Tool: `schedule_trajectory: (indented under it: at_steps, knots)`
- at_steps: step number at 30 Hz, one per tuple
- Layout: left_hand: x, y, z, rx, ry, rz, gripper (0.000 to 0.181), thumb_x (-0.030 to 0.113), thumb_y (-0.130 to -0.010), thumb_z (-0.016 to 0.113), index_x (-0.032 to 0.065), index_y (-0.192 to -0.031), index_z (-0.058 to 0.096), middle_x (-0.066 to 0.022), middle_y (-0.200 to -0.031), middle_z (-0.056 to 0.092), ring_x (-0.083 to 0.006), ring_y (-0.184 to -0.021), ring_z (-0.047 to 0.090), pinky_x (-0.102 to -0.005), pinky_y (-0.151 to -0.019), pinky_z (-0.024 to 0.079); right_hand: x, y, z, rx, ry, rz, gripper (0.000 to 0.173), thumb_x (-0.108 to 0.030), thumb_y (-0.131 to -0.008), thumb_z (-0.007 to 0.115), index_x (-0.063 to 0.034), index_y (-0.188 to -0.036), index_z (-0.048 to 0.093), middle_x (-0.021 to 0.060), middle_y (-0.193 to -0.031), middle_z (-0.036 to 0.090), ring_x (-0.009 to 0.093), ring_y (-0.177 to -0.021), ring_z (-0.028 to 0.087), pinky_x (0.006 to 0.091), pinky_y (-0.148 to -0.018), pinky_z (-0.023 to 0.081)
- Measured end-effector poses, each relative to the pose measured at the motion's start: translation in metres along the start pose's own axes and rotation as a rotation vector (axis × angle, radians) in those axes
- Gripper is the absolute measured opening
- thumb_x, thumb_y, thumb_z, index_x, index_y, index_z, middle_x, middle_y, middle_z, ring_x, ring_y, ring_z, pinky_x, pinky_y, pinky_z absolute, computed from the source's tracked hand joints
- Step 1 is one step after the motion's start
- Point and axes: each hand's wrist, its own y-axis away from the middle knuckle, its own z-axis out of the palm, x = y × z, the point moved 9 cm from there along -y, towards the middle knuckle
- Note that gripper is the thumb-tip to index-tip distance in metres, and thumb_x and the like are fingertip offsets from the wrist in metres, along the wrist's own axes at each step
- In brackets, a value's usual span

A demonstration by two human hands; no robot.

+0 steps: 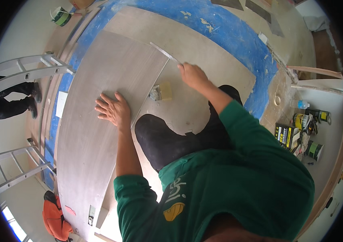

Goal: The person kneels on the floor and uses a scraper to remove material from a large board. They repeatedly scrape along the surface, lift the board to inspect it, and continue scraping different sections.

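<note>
My left hand (114, 109) lies flat, fingers spread, on a large greyish wood-grain panel (99, 69). At the panel's top right corner, my right hand (193, 74) grips one end of a thin, pale, flat strip-like tool (163, 52), possibly a file. The tool points up and to the left, over or against the panel's end edge; whether it touches cannot be told. Beneath the panel is a larger beige board (207, 54). A yellowish block or sponge (166, 91) and a smeared grey-white item (155, 93) are on that board between my hands, right of the panel's long edge.
Blue sheeting (238, 33) borders the board. Aluminium ladders (26, 74) stand at the left, a person's dark-clothed legs (14, 101) beside one. A person in an orange top (55, 216) is at lower left. Tins (314, 150), a bottle (303, 104) and a tape roll (277, 100) sit right.
</note>
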Motion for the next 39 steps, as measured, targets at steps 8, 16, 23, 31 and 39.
schedule_trajectory:
  at_steps: [8,16,23,31,39]
  knots:
    - [-0.010,0.001,0.001,0.023,-0.011,-0.004,0.074,0.055,-0.098,0.041,0.0086,-0.155,0.028,-0.0240,-0.161,0.022,-0.0481,-0.149,0.014,-0.0660,-0.116,0.012,-0.005,0.058,0.020,-0.130,0.022,0.021,0.044,-0.036,-0.104,0.044,0.0002,-0.089,0.063,0.0263,-0.084,0.067,0.047,-0.083,0.065,0.0552,-0.074,0.051]
    - [-0.001,-0.002,0.005,0.024,0.005,-0.002,0.075,0.056,-0.098,0.041,0.0088,-0.155,0.028,-0.0237,-0.160,0.022,-0.0476,-0.149,0.014,-0.0664,-0.116,0.012,0.023,0.041,0.016,-0.019,-0.069,0.177,0.042,-0.035,-0.104,0.044,0.0015,-0.093,0.062,0.0279,-0.084,0.067,0.047,-0.084,0.066,0.0561,-0.075,0.051]
    - [0.003,0.000,-0.003,-0.020,-0.021,-0.014,0.075,0.054,-0.099,0.038,0.0069,-0.156,0.027,-0.0246,-0.161,0.021,-0.0472,-0.149,0.013,-0.0649,-0.118,0.012,0.013,-0.001,-0.006,0.015,0.060,0.050,0.045,-0.036,-0.105,0.040,0.0002,-0.093,0.064,0.0255,-0.088,0.069,0.047,-0.085,0.066,0.0559,-0.078,0.052]
    - [-0.007,0.000,-0.004,-0.026,-0.046,-0.030,0.074,0.056,-0.099,0.036,0.0082,-0.156,0.026,-0.0244,-0.162,0.020,-0.0458,-0.150,0.013,-0.0649,-0.118,0.012,0.001,0.018,-0.002,-0.057,-0.086,0.100,0.047,-0.039,-0.104,0.041,0.0011,-0.092,0.063,0.0260,-0.086,0.068,0.045,-0.084,0.067,0.0527,-0.077,0.052]
    - [-0.002,-0.001,0.006,-0.073,-0.071,-0.005,0.075,0.055,-0.101,0.033,0.0058,-0.157,0.022,-0.0234,-0.163,0.016,-0.0464,-0.151,0.010,-0.0660,-0.117,0.012,0.048,-0.018,0.001,-0.013,-0.438,0.408,0.037,-0.037,-0.096,0.058,-0.0024,-0.103,0.068,0.0176,-0.076,0.068,0.032,-0.069,0.070,0.0423,-0.064,0.055]
